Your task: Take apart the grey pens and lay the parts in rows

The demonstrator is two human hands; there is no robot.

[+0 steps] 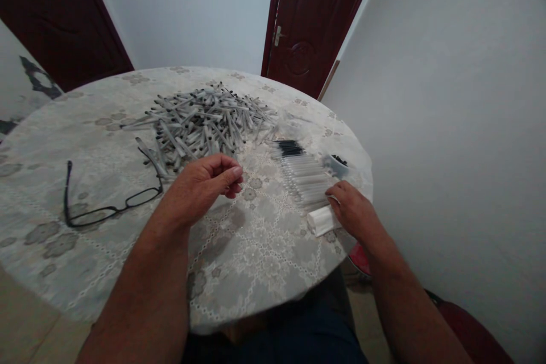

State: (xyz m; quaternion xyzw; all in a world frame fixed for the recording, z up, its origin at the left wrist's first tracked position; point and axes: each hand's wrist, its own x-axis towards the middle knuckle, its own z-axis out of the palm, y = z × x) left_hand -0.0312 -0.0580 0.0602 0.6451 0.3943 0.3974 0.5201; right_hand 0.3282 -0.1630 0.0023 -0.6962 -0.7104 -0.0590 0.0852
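My left hand point(213, 182) hovers over the table in front of a heap of pens point(205, 119), fingers curled and thumb pressed against the index finger. Anything in that pinch is too small or hidden to make out. On the right, my right hand point(352, 207) has its fingers drawn together at the near end of a row of clear pen barrels point(305, 173). Its fingertips touch or nearly touch the last barrels; what they grip is hidden. Just below them lies a white bundle point(321, 220), partly behind the hand. Dark refills or tips point(289, 148) show at the row's far end.
Black-framed glasses point(115, 213) lie unfolded at the left. Beyond the barrels stands a small clear tub point(339, 165) with black bits inside. Crumpled clear plastic point(292, 125) rests beside the heap. A patterned cloth point(256, 256) covers the round table; a wall rises at the right.
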